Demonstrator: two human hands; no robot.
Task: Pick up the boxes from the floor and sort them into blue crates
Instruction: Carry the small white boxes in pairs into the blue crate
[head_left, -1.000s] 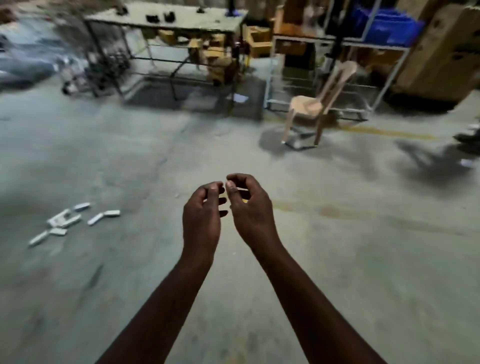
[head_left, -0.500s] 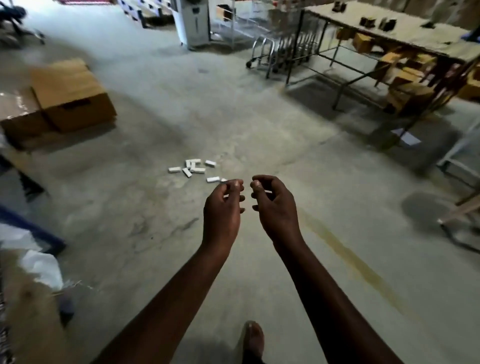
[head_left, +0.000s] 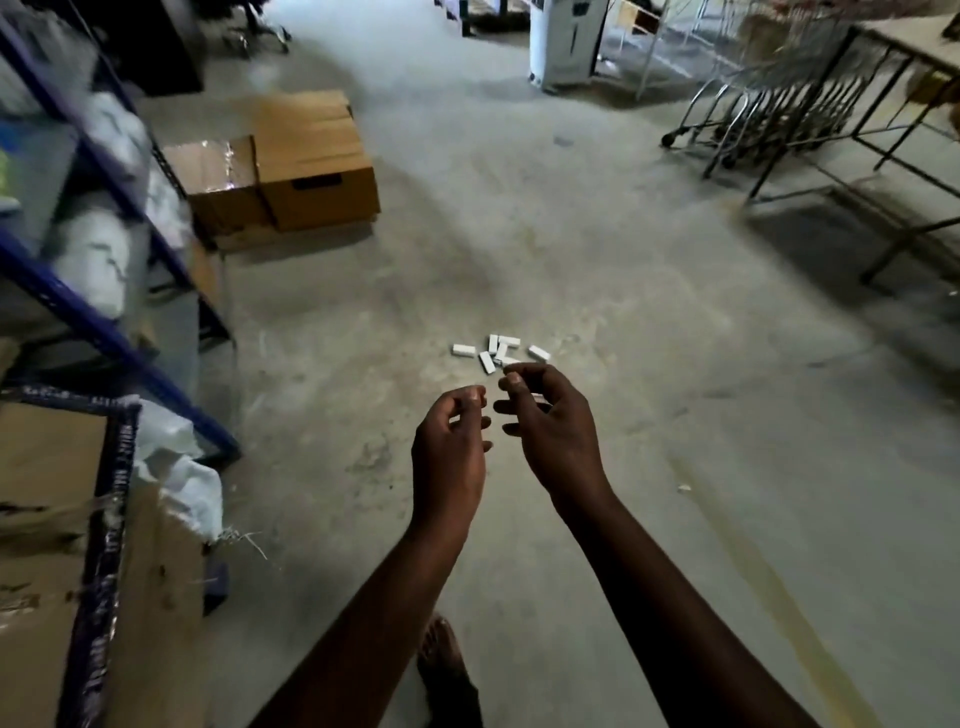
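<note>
Several small white boxes (head_left: 497, 352) lie in a loose cluster on the concrete floor, straight ahead of me. My left hand (head_left: 452, 452) hangs in front of me with fingers curled and nothing in it. Beside it my right hand (head_left: 553, 431) is also empty, fingers loosely bent and apart, its fingertips overlapping the near edge of the cluster in view. Both hands are above the floor, short of the boxes. No blue crate is in sight.
Two cardboard cartons (head_left: 306, 166) sit on the floor at the left. A blue metal rack (head_left: 104, 322) with white bags fills the left side. A torn carton (head_left: 78, 545) stands near left. A metal table (head_left: 893, 104) and trolleys (head_left: 769, 114) stand at right.
The view has swung left and moved forward: the chair and blue crates left the frame, the white boxes shifted from far left to straight ahead. Both hands stay empty and raised.
</note>
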